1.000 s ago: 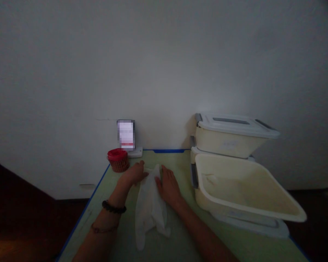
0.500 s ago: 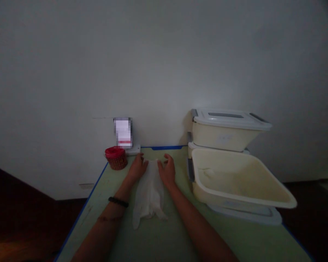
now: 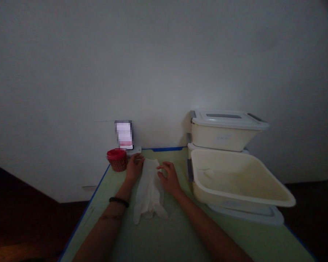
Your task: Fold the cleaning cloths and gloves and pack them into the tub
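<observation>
A thin white glove (image 3: 149,189) lies on the table, its cuff toward the wall and its fingers toward me. The cuff is spread fairly straight, while the finger end is creased and partly folded. My left hand (image 3: 134,169) rests at the cuff's left corner, fingers stretched out and touching the edge. By the cuff's right side is my right hand (image 3: 169,177), its thumb and bent forefinger apart at the glove's edge.
A red woven basket (image 3: 118,163) stands left of my hand, before a propped phone (image 3: 125,133) with a blurred screen. To the right are an open cream bin (image 3: 242,198) and, behind it, a lidded bin (image 3: 221,136). Beneath the open bin lies a pale lid (image 3: 273,217).
The glove's cuff has been spread wider and straighter, and its fingers have shifted away from me. My right hand has loosened from the cuff edge. The view has shifted slightly.
</observation>
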A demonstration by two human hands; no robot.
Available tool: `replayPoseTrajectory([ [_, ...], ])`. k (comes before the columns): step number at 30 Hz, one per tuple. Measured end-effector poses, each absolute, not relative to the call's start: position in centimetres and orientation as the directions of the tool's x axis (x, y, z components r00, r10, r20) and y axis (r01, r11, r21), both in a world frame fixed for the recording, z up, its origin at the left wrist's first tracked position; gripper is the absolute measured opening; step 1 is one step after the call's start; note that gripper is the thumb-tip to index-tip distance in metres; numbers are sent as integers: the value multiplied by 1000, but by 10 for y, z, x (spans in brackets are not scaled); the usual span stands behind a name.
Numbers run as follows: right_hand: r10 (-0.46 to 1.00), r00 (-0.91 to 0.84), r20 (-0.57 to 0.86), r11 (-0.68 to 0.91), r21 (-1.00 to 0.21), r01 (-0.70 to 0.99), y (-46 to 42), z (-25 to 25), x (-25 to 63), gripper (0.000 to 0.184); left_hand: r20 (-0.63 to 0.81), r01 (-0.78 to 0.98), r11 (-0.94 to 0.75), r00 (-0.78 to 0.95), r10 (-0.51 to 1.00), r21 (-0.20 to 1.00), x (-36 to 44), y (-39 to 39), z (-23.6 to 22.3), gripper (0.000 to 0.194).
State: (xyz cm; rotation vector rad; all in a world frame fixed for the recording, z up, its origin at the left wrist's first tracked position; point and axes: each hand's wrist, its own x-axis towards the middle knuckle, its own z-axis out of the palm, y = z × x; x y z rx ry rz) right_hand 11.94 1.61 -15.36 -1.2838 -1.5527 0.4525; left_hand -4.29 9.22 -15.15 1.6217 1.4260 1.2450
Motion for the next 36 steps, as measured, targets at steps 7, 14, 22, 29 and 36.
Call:
replayPoseTrajectory([
  [7,884,-201,423,467,-772,431,-41,-146,147,21,319,350,-330,92,943,877,-45,54,-151,29],
  [14,782,-550,294,548,-745,381,-64,-138,162,46,266,412,-412,367,891,813,-76,-4,-124,12],
  [22,768,-572,286,576,-700,423,-56,-143,162,29,13,454,-604,792,610,655,-61,-20,-104,22],
  [29,950,-242,198,282,-874,395,-48,-148,159,8,22,467,-342,565,825,816,-63,-13,-121,21],
  [36,886,-388,253,432,-754,495,-58,-140,159,11,62,436,-441,652,755,784,-62,-16,-116,17],
])
